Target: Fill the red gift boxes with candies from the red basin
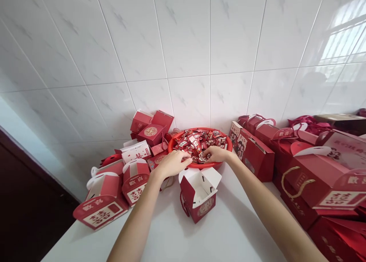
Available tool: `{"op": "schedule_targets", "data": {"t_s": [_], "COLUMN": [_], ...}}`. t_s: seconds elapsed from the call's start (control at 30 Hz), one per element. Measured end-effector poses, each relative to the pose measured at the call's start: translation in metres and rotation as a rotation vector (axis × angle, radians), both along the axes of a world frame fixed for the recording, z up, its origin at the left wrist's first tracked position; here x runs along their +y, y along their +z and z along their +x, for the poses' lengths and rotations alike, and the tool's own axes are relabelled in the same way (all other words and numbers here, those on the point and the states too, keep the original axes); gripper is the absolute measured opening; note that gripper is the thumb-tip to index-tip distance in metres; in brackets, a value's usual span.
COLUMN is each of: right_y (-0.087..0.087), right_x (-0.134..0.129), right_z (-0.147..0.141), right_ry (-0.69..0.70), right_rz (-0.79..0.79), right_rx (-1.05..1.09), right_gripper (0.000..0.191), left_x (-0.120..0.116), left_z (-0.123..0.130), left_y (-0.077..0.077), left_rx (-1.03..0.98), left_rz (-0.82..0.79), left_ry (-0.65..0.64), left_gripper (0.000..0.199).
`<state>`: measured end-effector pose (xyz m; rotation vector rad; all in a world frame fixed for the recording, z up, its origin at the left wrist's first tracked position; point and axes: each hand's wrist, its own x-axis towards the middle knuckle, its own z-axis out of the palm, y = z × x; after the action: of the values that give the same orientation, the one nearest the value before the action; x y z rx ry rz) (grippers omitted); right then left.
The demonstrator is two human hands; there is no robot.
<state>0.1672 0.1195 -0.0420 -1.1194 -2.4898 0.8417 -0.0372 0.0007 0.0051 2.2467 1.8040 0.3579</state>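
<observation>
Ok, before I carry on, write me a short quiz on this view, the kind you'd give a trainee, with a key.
1. True or false: the open box stands on the near side of the red basin, closer to the camera.

2. Where are the left hand and right hand?
A) Inside the open box
B) At the basin of wrapped pieces
C) Flat against the tiled wall

3. Fill in the missing word: the open box is red on the outside and ____ on the inside.

Key: 1. True; 2. B; 3. white
</observation>
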Motion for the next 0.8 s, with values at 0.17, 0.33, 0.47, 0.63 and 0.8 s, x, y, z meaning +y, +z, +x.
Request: {"op": "schedule_targets", "data": {"t_s": [0.17,0.33,0.47,0.63,0.8], "right_y": [-0.007,-0.014,-0.016,-0.012,-0.013], "right_x": [0.002,0.008,0.014,0.018,0.018], "right_z": [-0.001,-0.002,-0.004,-0.004,-0.004], "right_ry": [-0.072,-0.302,-0.412,-0.450,-0.478], "right_rz": [0.003,0.019,-0.052,-0.142,-0.149], "right_rx": [0.102,0.292,0.451,0.619,0.704], "right_gripper": [0.017,0.039,0.039,0.046,0.044], "left_x": [0.018,0.040,0.059,0.076,0.083], "left_z": [0.001,0.010,0.019,0.025,0.024], "left_y": [-0.013,-0.023,-0.027,-0.030,-0.041], "left_rx": [0.046,-0.040,-0.023,-0.048,-0.133], "left_rz": [-0.095,-0.123,-0.170,-0.208,-0.178], "left_ry": [-0.001,0.022,0.058,-0.081,-0.094], "left_gripper": [0.035,0.028,0.048,0.068,0.060]}}
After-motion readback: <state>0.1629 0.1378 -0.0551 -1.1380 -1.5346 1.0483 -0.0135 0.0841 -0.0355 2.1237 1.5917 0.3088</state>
